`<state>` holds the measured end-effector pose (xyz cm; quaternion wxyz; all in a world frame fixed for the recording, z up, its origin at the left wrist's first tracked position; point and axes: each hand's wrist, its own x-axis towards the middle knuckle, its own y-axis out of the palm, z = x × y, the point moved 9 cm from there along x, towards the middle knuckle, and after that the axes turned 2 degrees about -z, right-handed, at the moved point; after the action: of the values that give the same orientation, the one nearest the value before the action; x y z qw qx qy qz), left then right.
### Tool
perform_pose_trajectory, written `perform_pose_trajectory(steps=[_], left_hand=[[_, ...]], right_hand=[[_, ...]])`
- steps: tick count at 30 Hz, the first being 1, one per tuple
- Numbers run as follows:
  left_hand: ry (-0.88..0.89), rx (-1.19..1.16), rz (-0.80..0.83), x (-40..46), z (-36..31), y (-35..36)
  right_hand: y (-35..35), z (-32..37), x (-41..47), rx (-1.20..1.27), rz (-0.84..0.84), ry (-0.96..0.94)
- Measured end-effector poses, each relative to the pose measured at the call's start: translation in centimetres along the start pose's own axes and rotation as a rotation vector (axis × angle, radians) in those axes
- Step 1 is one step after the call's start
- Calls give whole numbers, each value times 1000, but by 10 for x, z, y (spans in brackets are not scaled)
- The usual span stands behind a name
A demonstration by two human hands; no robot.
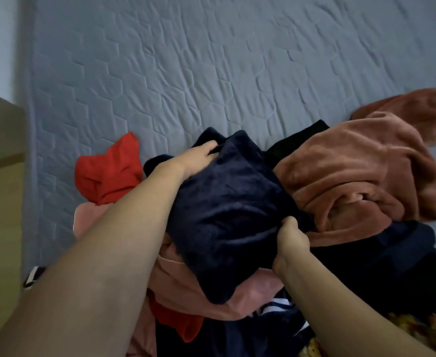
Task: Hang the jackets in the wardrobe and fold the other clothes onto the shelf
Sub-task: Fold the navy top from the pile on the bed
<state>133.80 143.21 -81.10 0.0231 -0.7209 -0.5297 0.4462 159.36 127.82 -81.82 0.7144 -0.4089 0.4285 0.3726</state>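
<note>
A heap of clothes lies on the near part of a grey quilted mattress (211, 73). On top sits a dark navy fleece garment (222, 210). My left hand (193, 158) grips its far upper edge, fingers curled into the fabric. My right hand (291, 246) pinches its near right edge. A rust-brown fleece garment (361, 176) lies against it on the right. A red garment (111, 171) sticks out at the left, and a pink one (186, 284) lies under the navy fleece. More dark clothes (381, 269) and a striped piece (276, 309) are below.
A light wooden piece of furniture (0, 202) stands at the left edge, beside the mattress. A patterned orange-and-dark fabric (417, 328) shows at the lower right. The far half of the mattress carries nothing.
</note>
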Motion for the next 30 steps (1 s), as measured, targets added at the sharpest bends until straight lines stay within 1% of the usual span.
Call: perform_pose_trajectory(steps=[2,3,4,5,7,8,9,10,11,12,13,15,16,17,19,20,22,23,26,28,30], left_hand=[[8,-10,-101,-12,4,-12],[3,34,-125,-21,5,-20],[-31,128,-113,-32,11,-28],[-97,271,-65,-43,22,-36],[-280,565,30,-66,50,-56],[-344,666,32,-76,58,-67],[-348,724,-5,-79,59,-76],[-305,721,-81,-79,57,-82],[-240,645,-169,-75,55,-85],[-188,497,-220,-71,55,-83],[-171,312,-216,-66,59,-76],[-214,-15,-124,-59,72,-50],[-211,-95,-92,-57,76,-38],[-179,-116,-88,-56,78,-29],[-109,-96,-172,-61,74,-27],[-94,-57,-234,-68,71,-34],[-113,78,-296,-79,68,-52],[-166,169,-276,-83,72,-60],[-396,397,-104,-82,88,-72],[-431,490,-123,-77,93,-74],[-479,401,-233,-73,108,-64]], right_hand=[[5,-6,-7,71,88,50],[8,-8,-10,128,136,90],[11,-9,-15,177,181,134],[15,-9,-20,198,228,170],[25,-3,-29,143,303,199],[30,1,-31,113,317,193],[36,6,-31,100,318,173],[40,10,-28,96,300,141],[44,14,-25,89,273,105],[46,17,-22,87,249,74],[47,18,-18,94,235,55],[46,14,-15,85,212,23],[43,12,-16,59,199,-13],[42,10,-17,28,201,-62],[43,7,-19,-7,248,-118],[45,6,-18,-11,266,-109],[49,11,-18,-28,295,-109],[52,15,-18,-40,311,-131],[65,32,-14,-85,333,-230],[71,34,-11,-136,318,-206],[73,31,-8,-162,302,-139]])
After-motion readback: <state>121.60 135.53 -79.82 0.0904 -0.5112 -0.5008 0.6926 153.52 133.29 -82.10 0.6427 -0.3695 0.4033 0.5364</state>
